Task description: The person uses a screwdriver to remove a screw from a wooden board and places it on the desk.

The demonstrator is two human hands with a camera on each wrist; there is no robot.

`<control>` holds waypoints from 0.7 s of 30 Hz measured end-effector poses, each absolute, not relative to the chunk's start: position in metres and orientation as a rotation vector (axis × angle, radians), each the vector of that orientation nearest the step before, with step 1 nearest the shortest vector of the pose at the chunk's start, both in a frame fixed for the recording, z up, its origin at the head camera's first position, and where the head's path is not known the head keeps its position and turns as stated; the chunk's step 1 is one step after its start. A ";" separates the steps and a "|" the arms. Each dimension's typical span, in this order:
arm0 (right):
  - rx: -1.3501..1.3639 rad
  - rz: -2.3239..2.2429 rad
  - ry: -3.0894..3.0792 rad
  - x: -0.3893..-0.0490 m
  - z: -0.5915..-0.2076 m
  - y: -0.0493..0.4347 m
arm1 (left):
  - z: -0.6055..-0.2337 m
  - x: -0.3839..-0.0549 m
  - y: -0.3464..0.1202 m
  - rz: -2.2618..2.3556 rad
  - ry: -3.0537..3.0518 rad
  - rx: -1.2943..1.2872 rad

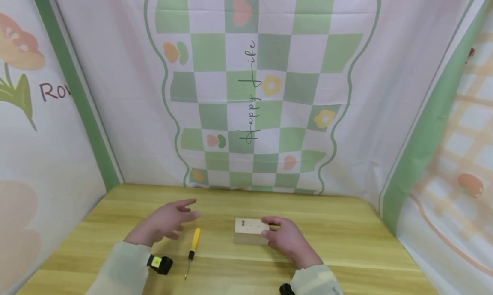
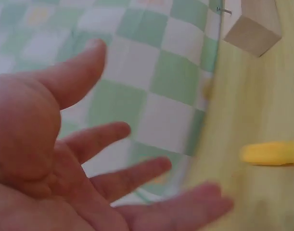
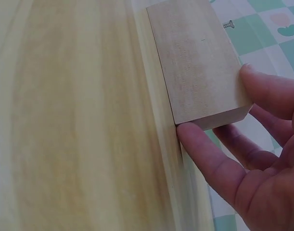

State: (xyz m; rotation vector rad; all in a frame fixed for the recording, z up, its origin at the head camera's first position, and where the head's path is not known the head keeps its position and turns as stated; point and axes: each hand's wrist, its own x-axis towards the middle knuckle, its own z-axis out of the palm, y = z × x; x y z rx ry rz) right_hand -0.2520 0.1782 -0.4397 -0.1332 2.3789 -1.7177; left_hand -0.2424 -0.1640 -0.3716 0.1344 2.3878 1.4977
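A pale wooden block [image 1: 251, 238] sits on the table with a small screw [image 1: 243, 223] sticking up from its top, near the left end. My right hand [image 1: 286, 240] holds the block's right end. In the right wrist view the thumb lies on the block's upper edge, and another fingertip [image 3: 187, 130] touches the lower corner of the end face. My left hand [image 1: 167, 222] is in the air over the left of the table, fingers spread and holding nothing. A screwdriver [image 1: 195, 239] with a yellow handle lies just right of that hand, tip toward the near edge.
The wooden table [image 1: 215, 269] runs back to a hanging cloth [image 1: 277, 85] with green and white checks. Printed cloths also hang at the left and right sides. A black wrist camera [image 1: 164, 265] is strapped to the left wrist.
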 end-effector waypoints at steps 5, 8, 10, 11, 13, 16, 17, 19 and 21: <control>-0.111 -1.733 2.367 -0.252 -0.439 0.177 | -0.406 -0.250 -0.179 1.778 2.032 0.024; -0.089 -1.756 2.338 -0.252 -0.440 0.177 | -0.426 -0.251 -0.180 1.796 2.000 0.003; -0.076 -1.768 2.321 -0.252 -0.440 0.177 | -0.435 -0.251 -0.178 1.781 2.037 -0.010; -0.071 -1.769 2.318 -0.252 -0.440 0.176 | -0.438 -0.251 -0.177 1.765 2.069 -0.016; -0.064 -1.764 2.324 -0.252 -0.439 0.176 | -0.441 -0.251 -0.172 1.739 2.126 -0.036; -0.055 -1.745 2.345 -0.252 -0.438 0.175 | -0.442 -0.250 -0.165 1.668 2.231 -0.032; -0.054 -1.737 2.355 -0.252 -0.438 0.175 | -0.441 -0.250 -0.161 1.643 2.264 -0.023; -0.054 -1.731 2.361 -0.252 -0.437 0.175 | -0.440 -0.249 -0.154 1.588 2.329 -0.002; -0.056 -1.737 2.358 -0.252 -0.438 0.176 | -0.440 -0.249 -0.146 1.547 2.371 0.009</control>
